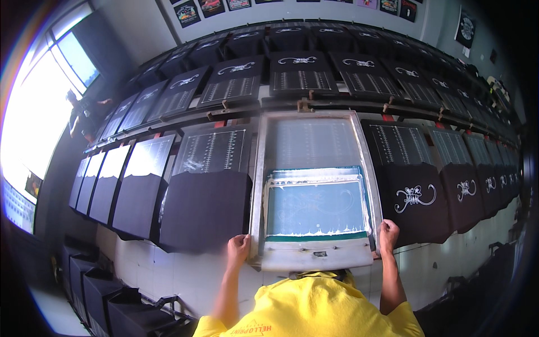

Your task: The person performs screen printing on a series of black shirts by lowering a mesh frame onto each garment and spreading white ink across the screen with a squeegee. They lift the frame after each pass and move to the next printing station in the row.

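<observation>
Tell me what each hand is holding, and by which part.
Both hold the screen-printing frame lying on the print table: left hand grips its near-left corner, right hand its near-right corner, either side of the near rail.

Both my forearms reach forward, well apart; left hand (238, 248) and right hand (388, 234) curled shut in a grip, knuckles up.

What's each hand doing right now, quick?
Left hand: closed on the near left corner of the printing screen frame.
Right hand: closed on the frame's near right corner.
</observation>
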{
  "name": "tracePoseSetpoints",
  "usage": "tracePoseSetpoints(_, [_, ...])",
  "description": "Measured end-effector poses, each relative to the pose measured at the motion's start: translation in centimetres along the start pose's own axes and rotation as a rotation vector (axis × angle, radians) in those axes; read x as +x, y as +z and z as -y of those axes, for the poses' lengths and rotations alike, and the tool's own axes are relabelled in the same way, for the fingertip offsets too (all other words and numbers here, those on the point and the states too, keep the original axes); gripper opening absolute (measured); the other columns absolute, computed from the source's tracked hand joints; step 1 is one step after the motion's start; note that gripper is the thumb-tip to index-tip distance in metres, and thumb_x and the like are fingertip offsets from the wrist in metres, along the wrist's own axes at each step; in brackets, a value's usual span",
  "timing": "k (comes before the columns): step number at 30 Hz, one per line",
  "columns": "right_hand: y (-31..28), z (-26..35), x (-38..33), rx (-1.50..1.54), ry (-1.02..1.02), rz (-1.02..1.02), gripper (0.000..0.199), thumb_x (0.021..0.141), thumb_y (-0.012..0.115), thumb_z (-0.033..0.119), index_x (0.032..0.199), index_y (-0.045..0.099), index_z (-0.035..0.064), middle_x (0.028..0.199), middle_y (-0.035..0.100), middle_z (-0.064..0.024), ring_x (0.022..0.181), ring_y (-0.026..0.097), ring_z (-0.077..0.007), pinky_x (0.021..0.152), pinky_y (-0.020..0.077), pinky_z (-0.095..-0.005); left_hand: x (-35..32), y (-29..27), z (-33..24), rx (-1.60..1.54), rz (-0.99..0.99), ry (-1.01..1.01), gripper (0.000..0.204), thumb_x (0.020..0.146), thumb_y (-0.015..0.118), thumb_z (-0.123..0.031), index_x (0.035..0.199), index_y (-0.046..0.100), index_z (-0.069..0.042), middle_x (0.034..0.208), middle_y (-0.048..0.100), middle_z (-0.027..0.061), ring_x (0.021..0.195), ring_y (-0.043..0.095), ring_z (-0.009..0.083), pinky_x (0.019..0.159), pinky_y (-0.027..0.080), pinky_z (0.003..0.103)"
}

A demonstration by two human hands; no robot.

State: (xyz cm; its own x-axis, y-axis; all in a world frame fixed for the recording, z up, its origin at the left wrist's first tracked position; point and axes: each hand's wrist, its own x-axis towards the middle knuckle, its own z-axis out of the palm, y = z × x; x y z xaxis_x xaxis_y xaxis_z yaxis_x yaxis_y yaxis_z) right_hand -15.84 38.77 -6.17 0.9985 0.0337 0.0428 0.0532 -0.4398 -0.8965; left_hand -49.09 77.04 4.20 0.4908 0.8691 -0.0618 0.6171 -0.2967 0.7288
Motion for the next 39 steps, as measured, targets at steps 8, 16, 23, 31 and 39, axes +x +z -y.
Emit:
tracePoseSetpoints(8, [1.5, -1.0, -0.2, -0.056, -0.075, -0.090, 0.021, 0.089, 0.061, 0.013, 0.098, 0.072, -0.0029, 0.080, 0.070, -0.0207, 0.074, 0.071, -0.0297, 0.069, 0.0530, -0.0368, 1.2, 0.3, -0.6, 0.214, 0.053, 0.039, 0.030, 0.090, 0.067, -0.027, 0.092, 0.074, 0.002, 0.079, 0.071, 0.0209, 0.067, 0.069, 0.0298, 0.065, 0.052, 0.040])
tracePoseSetpoints(16, [-0.8, 4.0, -0.9, -0.244, -0.033, 0.037, 0.025, 0.094, 0.058, 0.022, 0.105, 0.071, 0.0031, 0.092, 0.071, -0.0219, 0.089, 0.069, -0.0394, 0.077, 0.0540, -0.0460, 1.5, 1.0, 0.1, 0.588, -0.032, 0.328, 0.030, 0.091, 0.060, -0.030, 0.076, 0.071, -0.006, 0.073, 0.071, 0.0123, 0.068, 0.071, 0.0292, 0.060, 0.054, 0.042])
tracePoseSetpoints(23, [-3.4, 11.9, -8.4, -0.243, -0.585, 0.407, 0.037, 0.091, 0.070, 0.024, 0.122, 0.064, 0.0057, 0.115, 0.069, -0.0137, 0.107, 0.064, -0.0330, 0.094, 0.0518, -0.0430, -3.9, -4.8, -4.6, -0.229, 0.447, 0.094, 0.038, 0.103, 0.057, -0.037, 0.100, 0.073, -0.002, 0.071, 0.069, 0.0032, 0.050, 0.059, 0.0093, 0.040, 0.033, 0.023])
tracePoseSetpoints(31, [-1.9, 13.2, -11.7, -0.681, -1.060, 0.865, 0.077, 0.075, 0.079, 0.020, 0.145, 0.049, 0.0096, 0.147, 0.051, -0.0078, 0.133, 0.047, -0.0303, 0.109, 0.0410, -0.0445, -8.8, 2.6, -3.2, -0.013, 1.146, 0.087, 0.043, 0.106, 0.049, -0.040, 0.109, 0.073, -0.005, 0.091, 0.071, 0.0040, 0.073, 0.061, 0.0121, 0.064, 0.047, 0.030])
tracePoseSetpoints(39, [1.2, 17.1, -9.7, -0.623, -1.007, 0.662, 0.052, 0.073, 0.073, 0.015, 0.121, 0.057, 0.0043, 0.099, 0.067, -0.0095, 0.092, 0.064, -0.0277, 0.084, 0.0500, -0.0401, -13.4, 9.4, -5.0, -0.547, 0.967, -0.301, 0.062, 0.107, 0.038, -0.054, 0.112, 0.069, -0.001, 0.092, 0.069, 0.0054, 0.079, 0.059, 0.0143, 0.073, 0.047, 0.030])
